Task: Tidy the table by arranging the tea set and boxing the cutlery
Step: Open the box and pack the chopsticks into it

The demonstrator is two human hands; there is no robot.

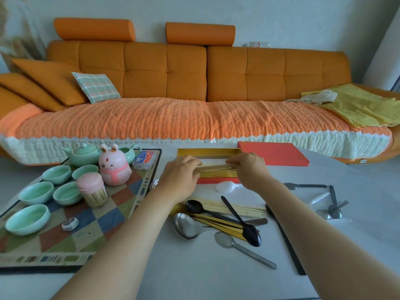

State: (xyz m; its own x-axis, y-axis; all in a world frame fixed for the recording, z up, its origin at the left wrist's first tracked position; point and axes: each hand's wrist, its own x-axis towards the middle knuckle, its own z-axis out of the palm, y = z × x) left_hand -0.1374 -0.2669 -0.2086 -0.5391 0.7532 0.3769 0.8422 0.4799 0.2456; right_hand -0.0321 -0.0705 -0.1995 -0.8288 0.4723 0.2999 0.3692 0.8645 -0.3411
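Over the open gold-lined box (207, 153), far centre of the worktop (194, 267): both hands hold a bundle of chopsticks (214, 168) lengthwise above the tray. The left hand (180, 176) has its fingers (194, 162) curled over the left end. The right hand (249, 167) has its fingers (234, 159) pinched on the right end. The sticks lie roughly parallel to the long walls. Whether they touch the box floor I cannot tell.

Step in hand (judgement): seating the chopsticks in the box.

Notes for doing it well:
- Keep the bundle level and square to the long walls, so that neither end rides up on a short wall.
- Lower both ends together and let go only once the sticks rest flat.
- Push them against one long wall to leave room for the rest.

Not yet boxed, nearer the person: loose chopsticks (238, 210), black spoon (249, 231), steel spoon (186, 226), white plastic spoon (225, 187). The red lid (275, 155) lies just right of the box, within reach for closing.

Tea set is on the patterned mat (71, 241) at left: teapot (83, 153) and green cups (36, 192).
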